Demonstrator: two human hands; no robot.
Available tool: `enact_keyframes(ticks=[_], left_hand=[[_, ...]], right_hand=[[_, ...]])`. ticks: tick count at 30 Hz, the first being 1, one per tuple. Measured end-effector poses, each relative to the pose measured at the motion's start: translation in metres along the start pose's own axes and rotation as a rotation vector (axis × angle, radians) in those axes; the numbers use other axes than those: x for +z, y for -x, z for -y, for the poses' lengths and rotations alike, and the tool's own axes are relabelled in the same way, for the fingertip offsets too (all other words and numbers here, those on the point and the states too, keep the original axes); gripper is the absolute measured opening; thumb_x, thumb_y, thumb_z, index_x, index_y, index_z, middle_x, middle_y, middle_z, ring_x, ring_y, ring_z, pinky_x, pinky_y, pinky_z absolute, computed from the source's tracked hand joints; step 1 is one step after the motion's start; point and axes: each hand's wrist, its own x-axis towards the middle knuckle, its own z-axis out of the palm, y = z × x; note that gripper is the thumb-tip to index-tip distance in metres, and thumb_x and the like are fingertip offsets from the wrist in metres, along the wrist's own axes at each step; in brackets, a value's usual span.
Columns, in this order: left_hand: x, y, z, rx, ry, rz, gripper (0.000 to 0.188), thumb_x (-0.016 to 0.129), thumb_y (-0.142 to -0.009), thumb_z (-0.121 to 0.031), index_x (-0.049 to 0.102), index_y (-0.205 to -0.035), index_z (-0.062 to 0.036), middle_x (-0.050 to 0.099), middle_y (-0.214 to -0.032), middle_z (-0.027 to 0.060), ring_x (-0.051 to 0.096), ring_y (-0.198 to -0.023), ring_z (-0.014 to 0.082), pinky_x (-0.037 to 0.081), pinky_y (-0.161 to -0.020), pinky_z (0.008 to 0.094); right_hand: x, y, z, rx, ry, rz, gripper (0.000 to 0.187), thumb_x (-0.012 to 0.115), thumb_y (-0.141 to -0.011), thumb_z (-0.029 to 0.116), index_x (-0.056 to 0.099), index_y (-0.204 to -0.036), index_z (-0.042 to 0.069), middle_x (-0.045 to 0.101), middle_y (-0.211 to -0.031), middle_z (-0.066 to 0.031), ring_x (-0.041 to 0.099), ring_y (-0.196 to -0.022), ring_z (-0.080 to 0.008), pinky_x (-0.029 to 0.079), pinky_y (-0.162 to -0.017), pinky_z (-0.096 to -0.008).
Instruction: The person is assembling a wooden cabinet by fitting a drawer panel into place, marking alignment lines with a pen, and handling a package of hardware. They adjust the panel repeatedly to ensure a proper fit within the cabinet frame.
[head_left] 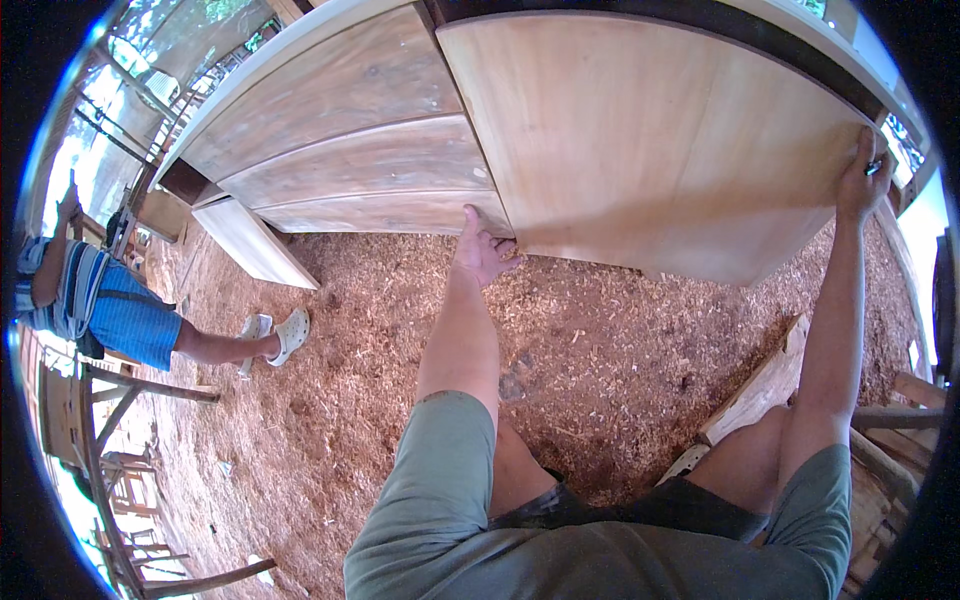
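Standing right of three long brown wooden fronts [370, 165], one broad pale rectangular wooden panel [650, 140] is touched at its right edge by the right hand [862, 182]; whether its fingers clamp cannot be told. Near the panel's lower left corner, the left hand [484, 252] is placed, fingers apart. Below, open room is offered by shavings-covered ground [600, 345].
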Motion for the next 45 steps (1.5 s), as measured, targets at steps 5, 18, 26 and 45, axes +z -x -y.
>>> enact_keyframes(ticks=[5, 18, 26, 45], left_hand=[[0.009, 0.004, 0.0, 0.005, -0.012, -0.003, 0.131, 0.036, -0.077, -0.094, -0.003, -0.159, 0.0001, 0.001, -0.167, 0.0186, 0.008, -0.154, 0.0369, 0.016, -0.119, 0.0632], [0.006, 0.003, 0.0, 0.013, -0.012, 0.024, 0.131, 0.037, -0.076, -0.094, -0.002, -0.159, -0.0006, 0.001, -0.167, 0.0196, 0.007, -0.154, 0.0374, 0.015, -0.119, 0.0634], [0.009, 0.001, 0.002, 0.019, 0.064, -0.052, 0.131, 0.042, -0.079, -0.09, -0.007, -0.157, 0.0021, -0.001, -0.166, 0.0238, 0.008, -0.154, 0.0384, 0.014, -0.121, 0.0604], [0.029, 0.012, -0.001, 0.139, 0.189, -0.128, 0.13, 0.044, -0.079, -0.09, -0.003, -0.158, 0.0009, 0.0, -0.164, 0.0281, 0.007, -0.152, 0.0438, 0.014, -0.121, 0.0586]], right_hand=[[-0.004, -0.004, -0.011, 0.013, 0.035, 0.002, 0.052, 0.068, -0.094, 0.052, 0.067, -0.108, 0.002, 0.067, -0.098, -0.0092, 0.061, -0.093, -0.0193, 0.047, -0.085, -0.033], [-0.005, -0.004, -0.013, 0.033, 0.076, 0.02, 0.052, 0.068, -0.093, 0.052, 0.067, -0.106, 0.001, 0.066, -0.097, -0.0081, 0.06, -0.093, -0.019, 0.046, -0.086, -0.0322], [-0.004, -0.008, -0.031, -0.036, 0.003, 0.001, 0.042, 0.071, -0.094, 0.045, 0.062, -0.095, 0.003, 0.056, -0.084, -0.0037, 0.05, -0.078, -0.0146, 0.042, -0.071, -0.03], [-0.006, -0.003, 0.029, 0.133, -0.152, 0.013, 0.04, 0.074, -0.092, 0.04, 0.06, -0.096, 0.002, 0.054, -0.077, 0.0, 0.046, -0.071, -0.0101, 0.04, -0.063, -0.0296]])
